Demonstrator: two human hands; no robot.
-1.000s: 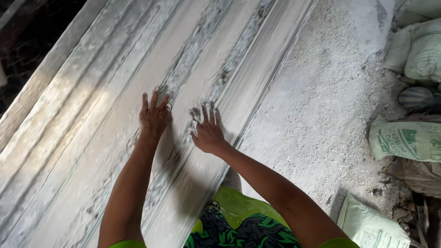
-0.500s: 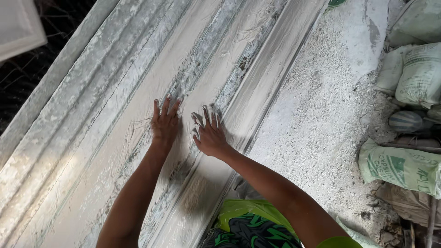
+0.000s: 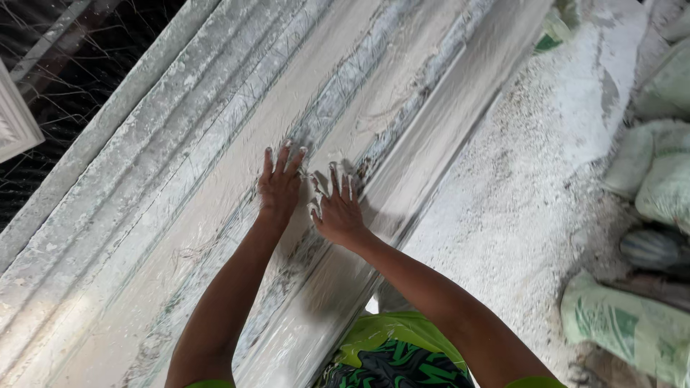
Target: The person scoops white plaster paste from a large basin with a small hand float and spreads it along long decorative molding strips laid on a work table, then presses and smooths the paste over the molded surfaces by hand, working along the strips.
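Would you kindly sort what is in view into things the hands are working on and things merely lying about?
In hand:
- long ridged mould coated in wet white plaster
- left hand and right hand, flat on it

Lying about:
- green-and-white sacks
- white framed panel
- white powder on the floor

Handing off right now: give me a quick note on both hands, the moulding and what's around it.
Left hand: flat, fingers spread, pressing the wet plaster on the long moulding.
Right hand: flat beside it, close to the left, fingers spread on the same grey streaked band.
Plaster skin covers most of the ribbed surface; streaks and fibres show through under the hands.
Sacks lie on the powdery floor to the right.
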